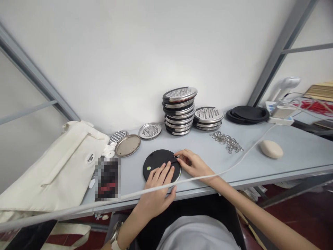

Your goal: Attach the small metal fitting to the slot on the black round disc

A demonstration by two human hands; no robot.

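Observation:
A black round disc (157, 158) with a small green-and-white sticker lies near the table's front edge. My left hand (158, 184) rests flat across its lower part, fingers stretched out. At the disc's upper right edge, my right hand (191, 162) pinches a small metal clip (176, 157) between thumb and fingertips; its exact shape is mostly hidden. To the right lies a loose pile of metal clips (227, 140). Behind the disc rises a tall stack of round metal graters with black rims (180, 111), beside a shorter grater stack (208, 116).
A white cable (197, 177) crosses in front of my hands. Left are a cream bag (59, 166), a metal plate (127, 146) and a grater plate (150, 131). Right are black discs (247, 114), a beige rounded object (271, 149) and a power strip (281, 121).

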